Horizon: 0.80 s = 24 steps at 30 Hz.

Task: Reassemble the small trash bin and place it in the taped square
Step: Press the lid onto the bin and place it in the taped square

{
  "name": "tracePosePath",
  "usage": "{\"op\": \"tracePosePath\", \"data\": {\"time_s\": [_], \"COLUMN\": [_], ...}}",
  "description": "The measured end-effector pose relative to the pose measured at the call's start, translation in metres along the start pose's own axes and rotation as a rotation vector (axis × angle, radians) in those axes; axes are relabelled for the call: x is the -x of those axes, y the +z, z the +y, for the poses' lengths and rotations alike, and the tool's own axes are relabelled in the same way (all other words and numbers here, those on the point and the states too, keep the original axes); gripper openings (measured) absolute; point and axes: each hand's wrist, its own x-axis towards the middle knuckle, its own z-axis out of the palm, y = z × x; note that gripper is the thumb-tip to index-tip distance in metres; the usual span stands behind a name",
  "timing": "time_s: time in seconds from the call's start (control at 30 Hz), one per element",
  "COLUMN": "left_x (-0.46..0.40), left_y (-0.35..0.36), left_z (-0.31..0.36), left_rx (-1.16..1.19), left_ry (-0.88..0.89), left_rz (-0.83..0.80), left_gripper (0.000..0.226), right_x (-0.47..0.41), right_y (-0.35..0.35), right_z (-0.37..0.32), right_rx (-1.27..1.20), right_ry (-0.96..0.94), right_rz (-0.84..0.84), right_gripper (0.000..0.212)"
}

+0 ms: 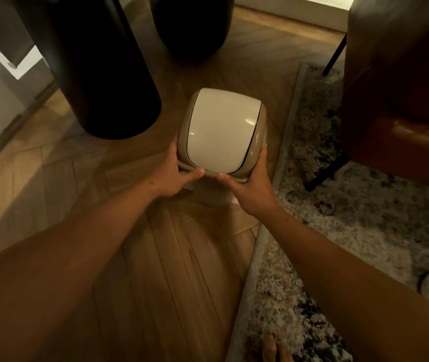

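While your left hand [173, 176] and right hand [251, 186] grip the lid [221, 129] seated on the bin [212, 197] over the wooden floor [171, 270], reassembly looks nearly finished, but no taped square shows yet.

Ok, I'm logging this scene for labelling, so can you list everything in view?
Trash bin: one, beige with a white swing lid, centre, on the wooden floor.
Wooden floor: one, brown herringbone, centre and left.
Dark cylinders: two, black, standing at the top.
Rug: one, speckled grey and cream, right.
Armchair: one, brown leather with thin black legs, upper right.
Foot: one, bare, bottom edge.
Left hand: gripping the lid's left side.
Right hand: gripping the lid's right side.
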Motion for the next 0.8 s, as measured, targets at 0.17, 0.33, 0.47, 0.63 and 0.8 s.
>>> {"op": "tracePosePath", "data": {"time_s": [0.17,0.33,0.47,0.63,0.8], "left_x": [-0.026,-0.049,-0.070,-0.101,-0.126], "left_y": [-0.003,-0.006,-0.005,-0.003,-0.003], "left_z": [0.011,0.011,0.020,0.033,0.036], "left_rx": [-0.015,-0.044,-0.034,-0.034,-0.039], "left_ry": [0.021,0.022,0.036,0.048,0.058], "left_rz": [-0.005,0.011,0.014,-0.005,-0.018], "left_gripper": [0.104,0.105,0.103,0.106,0.109], "right_x": [-0.026,-0.047,-0.069,-0.096,-0.117], "right_y": [-0.004,-0.006,-0.013,-0.022,-0.030], "right_z": [0.005,0.007,0.008,0.012,0.015], "right_rx": [-0.013,0.000,0.006,0.024,0.054], "right_ry": [-0.008,-0.026,-0.046,-0.036,-0.005], "right_rz": [0.006,0.026,0.029,0.055,0.060], "right_gripper": [0.120,0.115,0.111,0.109,0.121]}}
